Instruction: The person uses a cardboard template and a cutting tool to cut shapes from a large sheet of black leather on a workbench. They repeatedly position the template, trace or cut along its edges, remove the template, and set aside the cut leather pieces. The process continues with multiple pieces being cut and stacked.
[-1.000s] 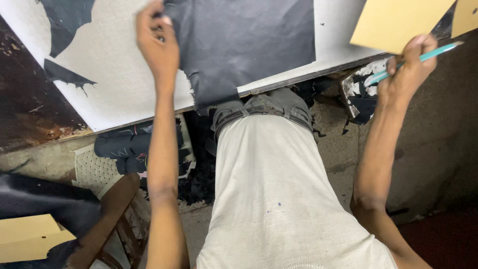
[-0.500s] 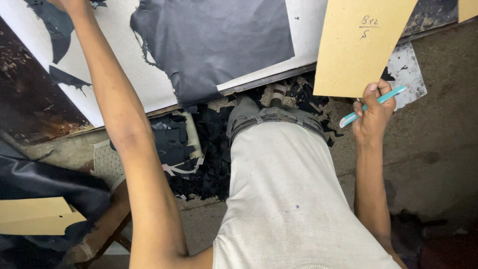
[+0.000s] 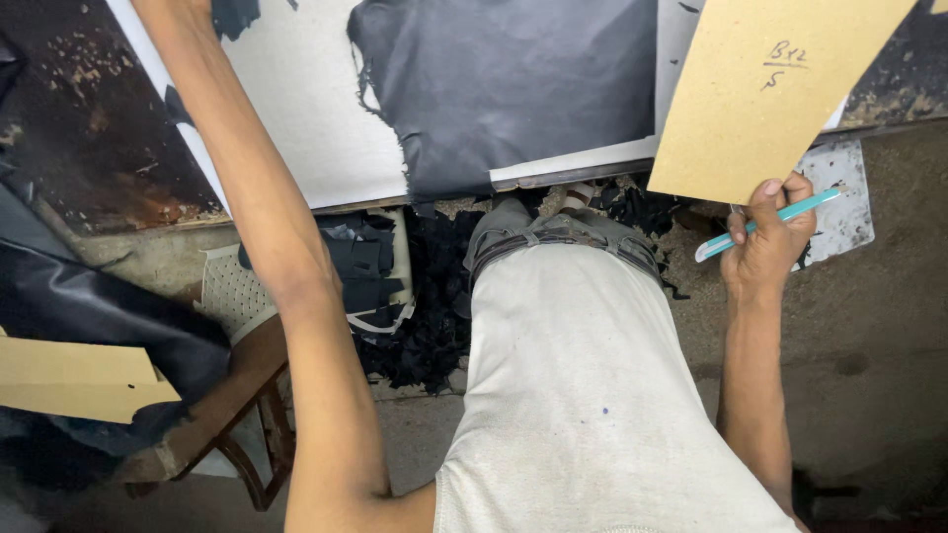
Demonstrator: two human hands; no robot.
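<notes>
Tabletop (image 3: 296,128) under pale board, dark leather sheet (image 3: 513,89) spread on it, tan cardboard template (image 3: 770,89) overhanging the near edge, right hand (image 3: 765,242) just below it, grip closed around a teal knife (image 3: 765,222), left hand out of view, grip unknowable.

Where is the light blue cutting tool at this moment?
In the head view, the light blue cutting tool is at the right, gripped in the right hand, just below the tan cardboard pattern.
</notes>
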